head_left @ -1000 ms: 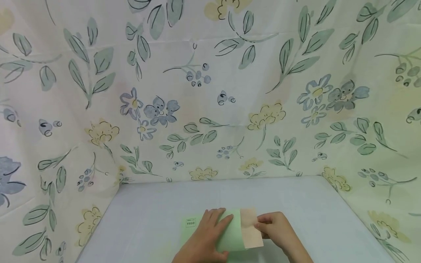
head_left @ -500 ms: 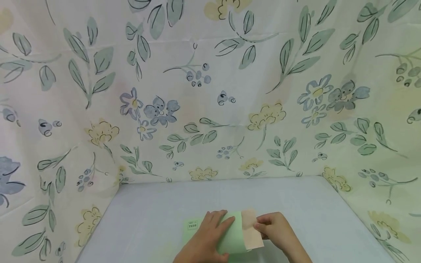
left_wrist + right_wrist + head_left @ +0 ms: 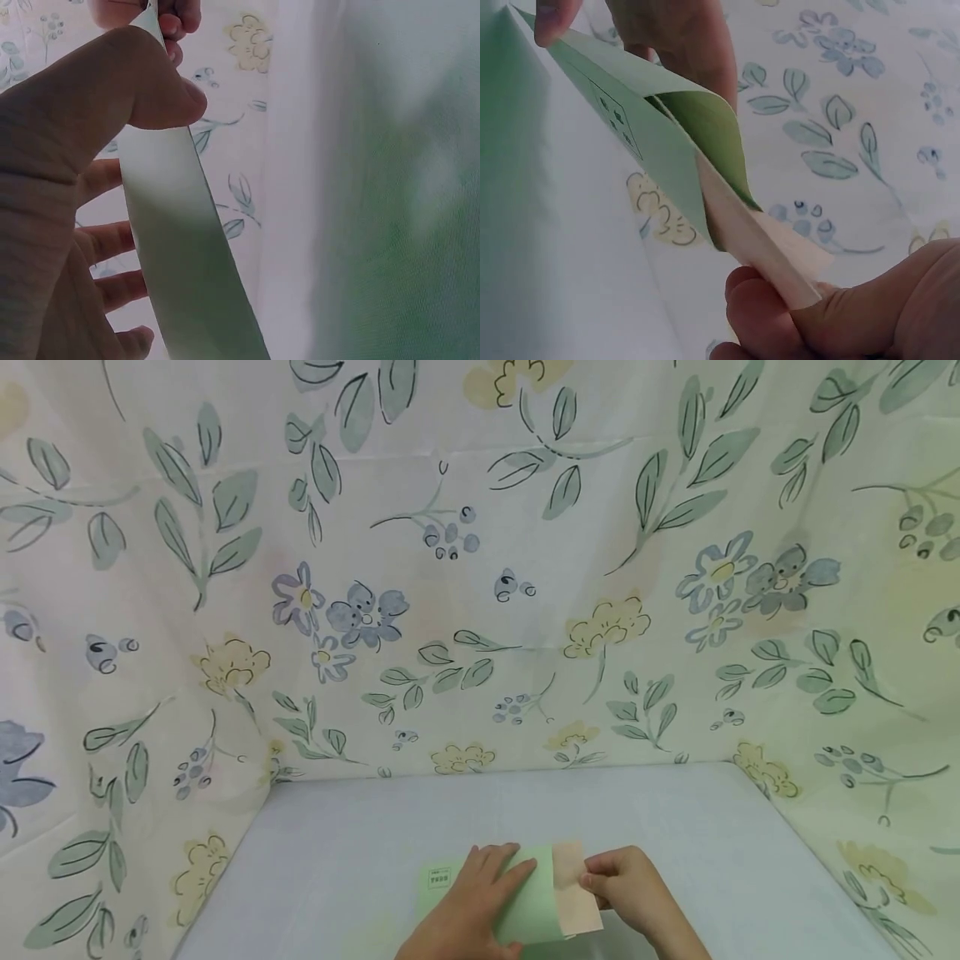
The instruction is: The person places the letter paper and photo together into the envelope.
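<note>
A pale green paper envelope [image 3: 536, 906] is held above the table at the bottom middle of the head view, with a small printed box [image 3: 439, 877] on its left part. My left hand [image 3: 472, 906] grips it, fingers spread over the far face and thumb at the lower edge. From its right end sticks out a folded peach paper [image 3: 576, 893], which my right hand [image 3: 633, 889] pinches by its outer edge between thumb and fingers. In the right wrist view the envelope's mouth [image 3: 712, 135] bulges around the peach paper [image 3: 739, 232]. The paper's inner end is hidden inside.
A white table [image 3: 337, 835] extends under and beyond the hands. Cloth [image 3: 450, 693] printed with leaves and flowers hangs behind it and along both sides.
My left hand and the green envelope have shifted slightly right and toward me. Slightly less of the peach paper shows past the envelope's mouth. My right hand stays nearly in place, still pinching it.
</note>
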A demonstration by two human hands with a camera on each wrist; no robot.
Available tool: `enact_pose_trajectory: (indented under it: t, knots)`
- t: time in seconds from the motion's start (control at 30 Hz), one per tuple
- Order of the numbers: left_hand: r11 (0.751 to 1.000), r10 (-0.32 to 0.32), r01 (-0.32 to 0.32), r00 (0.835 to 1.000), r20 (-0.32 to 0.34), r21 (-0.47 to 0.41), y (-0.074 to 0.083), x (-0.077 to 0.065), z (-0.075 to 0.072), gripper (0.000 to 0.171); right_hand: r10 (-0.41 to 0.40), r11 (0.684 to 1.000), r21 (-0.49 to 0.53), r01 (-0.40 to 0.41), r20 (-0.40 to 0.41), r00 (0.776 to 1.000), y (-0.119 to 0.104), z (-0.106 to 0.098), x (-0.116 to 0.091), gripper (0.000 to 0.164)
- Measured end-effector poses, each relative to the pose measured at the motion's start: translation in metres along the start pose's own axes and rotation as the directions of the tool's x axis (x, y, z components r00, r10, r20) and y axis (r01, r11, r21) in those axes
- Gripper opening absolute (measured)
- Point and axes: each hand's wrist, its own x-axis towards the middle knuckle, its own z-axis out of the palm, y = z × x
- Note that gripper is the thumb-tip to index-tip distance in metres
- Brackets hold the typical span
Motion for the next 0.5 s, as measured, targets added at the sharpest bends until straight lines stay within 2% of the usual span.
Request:
enact_pose_trajectory:
  t: [0.27,0.5]
  knots:
    - [1.0,0.027,-0.026,0.998,-0.05,0.014,-0.003,0.003,0.001,0.09,-0.036,0.999,0.01,0.036,-0.004,0.999,-0.001,0.011,0.002,0.02]
    - [1.0,0.014,-0.014,0.996,-0.087,0.0,-0.008,0.002,0.0,0.093,-0.04,0.999,-0.019,0.038,-0.105,0.994,-0.007,0.012,0.001,0.03]
